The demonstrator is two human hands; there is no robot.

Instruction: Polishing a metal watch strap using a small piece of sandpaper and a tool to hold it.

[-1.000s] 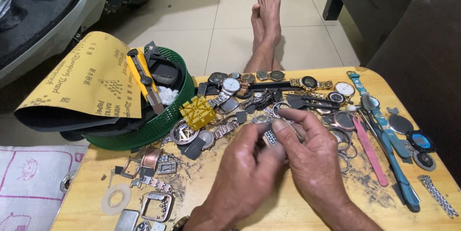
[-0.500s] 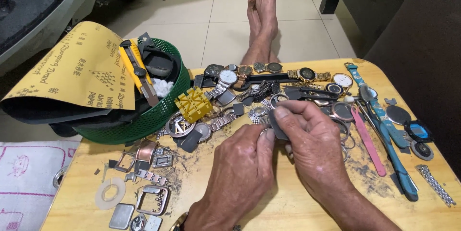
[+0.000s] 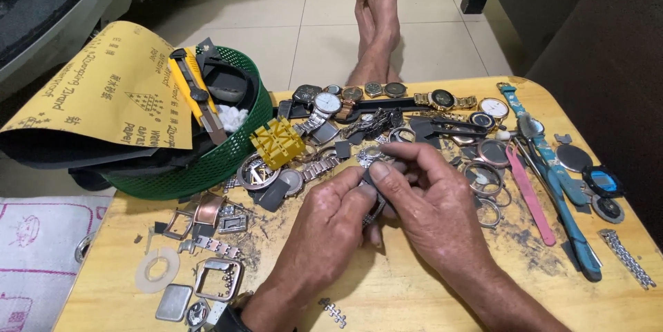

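Observation:
My left hand (image 3: 330,225) and my right hand (image 3: 431,208) meet over the middle of a low wooden table (image 3: 414,290). Together they pinch a silver wristwatch (image 3: 373,166) with a metal link band; its case pokes out above my fingers and the band hangs between my palms. Just beyond my hands lies a heap of watches (image 3: 387,108), cases and straps. A yellow plastic watch holder block (image 3: 277,142) sits to the left of the heap.
A green mesh basket (image 3: 228,156) at the table's left holds a yellow utility knife (image 3: 197,94) and yellow sandpaper sheets (image 3: 103,90). Loose watch cases (image 3: 217,278) and a white ring (image 3: 157,270) lie front left. Teal and pink straps (image 3: 545,166) lie right. My bare feet (image 3: 376,1) rest beyond the table.
My hands stayed together on the watch and drifted slightly toward the table's middle as the view shifted; my fingers turned the watch a little.

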